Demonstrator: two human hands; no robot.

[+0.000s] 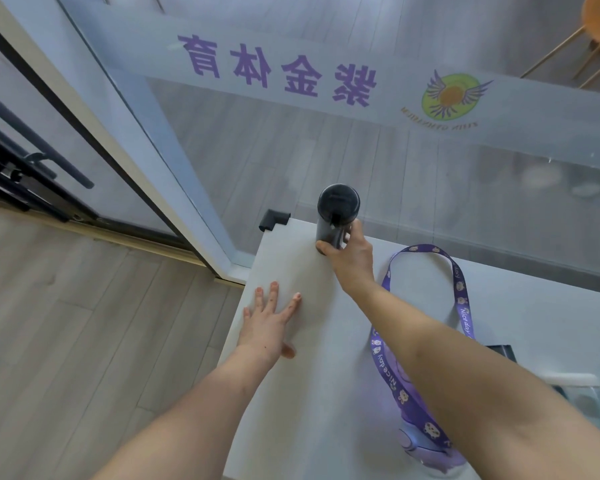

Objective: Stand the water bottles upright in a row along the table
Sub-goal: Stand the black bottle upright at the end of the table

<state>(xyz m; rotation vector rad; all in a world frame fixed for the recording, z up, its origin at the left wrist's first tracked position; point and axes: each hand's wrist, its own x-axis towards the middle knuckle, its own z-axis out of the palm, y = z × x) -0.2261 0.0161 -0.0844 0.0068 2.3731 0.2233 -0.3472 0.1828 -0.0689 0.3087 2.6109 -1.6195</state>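
Note:
A dark bottle [336, 209] stands upright near the far left corner of the white table [298, 278]. My right hand [352, 261] is wrapped around its lower body from the right side. My left hand [269, 323] lies flat on the table by the left edge, fingers spread, holding nothing. A purple bottle [426, 452] lies near the front of the table, mostly hidden under my right forearm. Its purple printed strap [459, 292] loops out across the tabletop. At the far right a clear bottle with a white lid [589, 400] is partly visible.
A glass partition [326, 133] with purple lettering runs just behind the table. A black corner guard [274, 220] caps the table's far left corner. The wooden floor [84, 341] drops away left of the table. A dark flat object [501, 351] shows beside my right forearm.

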